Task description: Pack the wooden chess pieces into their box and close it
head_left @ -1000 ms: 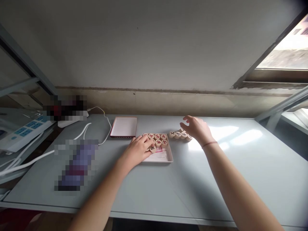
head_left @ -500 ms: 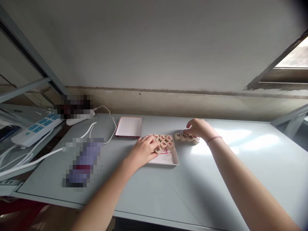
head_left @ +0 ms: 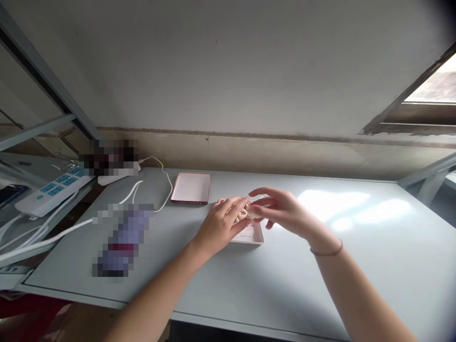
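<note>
Wooden Chinese chess pieces (head_left: 242,213) with red and dark characters sit in a shallow white box (head_left: 249,236) at the middle of the table. My left hand (head_left: 221,219) lies over the box's left side, fingers stretched across the pieces and touching them. Above the box's right side is my right hand (head_left: 281,211), its thumb and fingers curved around a pale Chinese chess piece (head_left: 254,212), whose face I cannot read. My hands and fingers hide much of the box's contents and the spot where a row of pieces stood.
An open box lid (head_left: 191,188) lies behind and left of the box. A blurred purple object (head_left: 126,240) rests on the left of the grey table (head_left: 228,289). White cables (head_left: 167,183) and a power strip (head_left: 55,187) are farther left. The wall stands behind the table.
My right hand has moved left from the row of pieces to the box. My left hand has shifted slightly right over the pieces. The lid stays put.
</note>
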`<state>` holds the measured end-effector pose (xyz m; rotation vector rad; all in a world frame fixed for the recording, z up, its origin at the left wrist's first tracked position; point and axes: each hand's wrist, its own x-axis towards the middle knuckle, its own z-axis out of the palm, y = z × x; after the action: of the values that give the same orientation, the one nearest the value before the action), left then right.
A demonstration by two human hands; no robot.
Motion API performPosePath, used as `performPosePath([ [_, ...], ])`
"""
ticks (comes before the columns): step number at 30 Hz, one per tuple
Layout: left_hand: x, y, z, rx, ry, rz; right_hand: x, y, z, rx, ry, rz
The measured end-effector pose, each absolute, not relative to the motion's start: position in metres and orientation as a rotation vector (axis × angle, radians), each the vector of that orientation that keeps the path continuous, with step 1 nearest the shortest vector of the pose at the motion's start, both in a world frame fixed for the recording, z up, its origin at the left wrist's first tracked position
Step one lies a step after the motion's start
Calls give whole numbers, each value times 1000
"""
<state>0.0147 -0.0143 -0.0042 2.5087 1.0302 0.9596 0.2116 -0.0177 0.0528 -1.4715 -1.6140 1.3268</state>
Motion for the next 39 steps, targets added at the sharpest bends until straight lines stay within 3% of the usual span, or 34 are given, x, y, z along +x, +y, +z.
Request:
performPosePath([
  [9, 21, -20, -6, 2357, 929, 1057, 196, -39, 23, -1309, -1385, 1294],
  [17, 13, -11, -6, 2271, 1077, 1106, 212, -35, 17, -1456, -1140, 1272],
  [30, 20, -12, -16, 2653, 947, 530, 207, -37, 13, -1467, -1370, 1167],
  [39, 10, -7, -13, 2628, 1086, 654, 206, -44, 8, -1434, -1793, 939],
])
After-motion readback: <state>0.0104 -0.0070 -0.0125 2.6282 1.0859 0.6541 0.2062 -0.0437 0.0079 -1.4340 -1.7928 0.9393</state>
